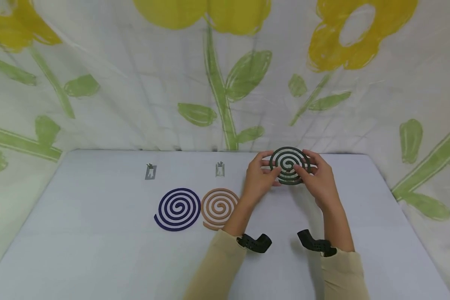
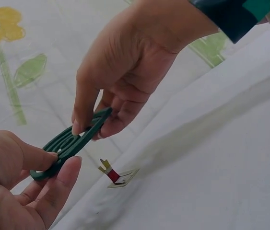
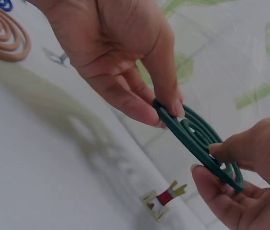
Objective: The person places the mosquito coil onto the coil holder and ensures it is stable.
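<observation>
Both hands hold a green mosquito coil point(image 1: 287, 169) raised above the far right part of the table. My left hand point(image 1: 260, 177) pinches its left edge between thumb and fingers. At the opposite edge, my right hand point(image 1: 320, 177) has the same kind of pinch, thumb on the near face. Tilted in both wrist views, the coil point(image 2: 85, 139) is clear of the tabletop. Below it, a small metal coil stand point(image 3: 149, 203) lies on the table, a red and yellow tab point(image 2: 110, 171) sticking up; in the head view the hands and coil hide this stand.
A blue coil point(image 1: 179, 206) and a brown coil point(image 1: 220, 205) lie side by side on the white table point(image 1: 97, 233), my left forearm overlapping the brown one. Behind them are two small metal stands, one left point(image 1: 151, 171), another point(image 1: 220, 169) further right. A flower-patterned curtain point(image 1: 153, 83) borders the back.
</observation>
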Tool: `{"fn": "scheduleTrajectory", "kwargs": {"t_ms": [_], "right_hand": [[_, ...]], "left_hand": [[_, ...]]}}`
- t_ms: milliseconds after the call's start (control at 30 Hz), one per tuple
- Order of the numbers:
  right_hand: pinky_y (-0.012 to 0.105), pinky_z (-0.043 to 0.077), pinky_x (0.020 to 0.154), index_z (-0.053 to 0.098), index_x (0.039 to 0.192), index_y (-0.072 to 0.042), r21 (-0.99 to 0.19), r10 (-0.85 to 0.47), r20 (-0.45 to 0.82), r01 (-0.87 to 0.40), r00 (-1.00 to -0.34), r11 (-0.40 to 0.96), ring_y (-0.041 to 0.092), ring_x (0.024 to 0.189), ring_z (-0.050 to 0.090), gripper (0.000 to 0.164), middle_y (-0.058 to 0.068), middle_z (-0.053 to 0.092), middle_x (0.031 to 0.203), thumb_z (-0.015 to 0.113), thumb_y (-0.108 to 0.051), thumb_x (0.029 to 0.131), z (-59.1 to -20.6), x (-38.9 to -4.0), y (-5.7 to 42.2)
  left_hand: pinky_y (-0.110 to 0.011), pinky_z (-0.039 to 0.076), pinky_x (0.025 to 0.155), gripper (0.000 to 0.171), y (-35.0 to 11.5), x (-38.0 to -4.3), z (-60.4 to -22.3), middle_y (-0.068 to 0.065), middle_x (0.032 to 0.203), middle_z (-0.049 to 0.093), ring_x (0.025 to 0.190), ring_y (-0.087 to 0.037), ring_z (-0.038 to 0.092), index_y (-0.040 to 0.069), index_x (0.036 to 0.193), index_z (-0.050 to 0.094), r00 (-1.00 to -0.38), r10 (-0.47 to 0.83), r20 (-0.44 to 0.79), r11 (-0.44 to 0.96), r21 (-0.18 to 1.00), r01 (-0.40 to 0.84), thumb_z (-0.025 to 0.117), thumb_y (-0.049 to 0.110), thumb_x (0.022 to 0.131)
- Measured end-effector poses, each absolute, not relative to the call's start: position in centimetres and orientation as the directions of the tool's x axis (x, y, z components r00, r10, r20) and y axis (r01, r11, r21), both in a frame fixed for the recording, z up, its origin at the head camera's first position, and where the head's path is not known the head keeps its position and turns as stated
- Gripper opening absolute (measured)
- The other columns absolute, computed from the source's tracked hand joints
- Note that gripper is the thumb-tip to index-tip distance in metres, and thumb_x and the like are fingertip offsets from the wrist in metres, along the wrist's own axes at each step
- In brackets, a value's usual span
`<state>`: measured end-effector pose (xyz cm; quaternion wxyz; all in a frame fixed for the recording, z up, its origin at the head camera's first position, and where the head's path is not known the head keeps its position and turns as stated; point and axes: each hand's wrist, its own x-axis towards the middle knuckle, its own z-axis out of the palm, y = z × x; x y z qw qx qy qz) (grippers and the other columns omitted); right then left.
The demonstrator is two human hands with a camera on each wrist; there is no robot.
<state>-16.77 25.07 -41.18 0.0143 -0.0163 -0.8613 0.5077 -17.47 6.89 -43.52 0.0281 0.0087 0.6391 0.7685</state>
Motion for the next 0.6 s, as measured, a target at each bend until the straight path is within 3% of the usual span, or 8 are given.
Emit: {"fn": "scheduleTrajectory", "kwargs": {"t_ms": [267,467,600], "right_hand": [[0.01,0.056,0.075,0.044,0.16,-0.009,-0.876,0.064,-0.007,0.037,-0.998,0.482,0.003,0.105,0.059,0.063,0.025,0.059,0.14,0.069,-0.022,0.103,-41.8,-17.1,24.9],[0.008,0.054,0.075,0.045,0.159,-0.009,-0.865,0.067,-0.023,0.053,-0.997,0.499,0.026,0.121,0.062,0.062,0.026,0.059,0.141,0.069,-0.022,0.104,-42.3,-17.2,24.7],[0.009,0.054,0.074,0.048,0.157,-0.008,-0.864,0.08,-0.018,0.056,-0.997,0.501,0.031,0.124,0.061,0.06,0.026,0.061,0.139,0.069,-0.021,0.103,-42.5,-17.2,24.8]], "left_hand": [[-0.051,0.067,0.065,0.053,6.9,-17.7,-43.9,-0.024,0.115,0.068,0.074,-0.017,0.068,0.006,0.143,0.061,-0.998,0.051,-0.033,-0.153,0.987,-0.04,0.072,-0.006,0.092],[-0.047,0.067,0.064,0.051,6.6,-18.1,-44.2,-0.024,0.116,0.069,0.075,-0.019,0.07,0.006,0.142,0.061,-0.996,0.059,-0.067,-0.143,0.987,-0.075,0.071,-0.006,0.093],[-0.043,0.067,0.061,0.05,6.6,-18.1,-44.3,-0.024,0.116,0.068,0.077,-0.02,0.07,0.005,0.14,0.062,-0.993,0.069,-0.091,-0.162,0.982,-0.102,0.072,-0.007,0.092]]}}
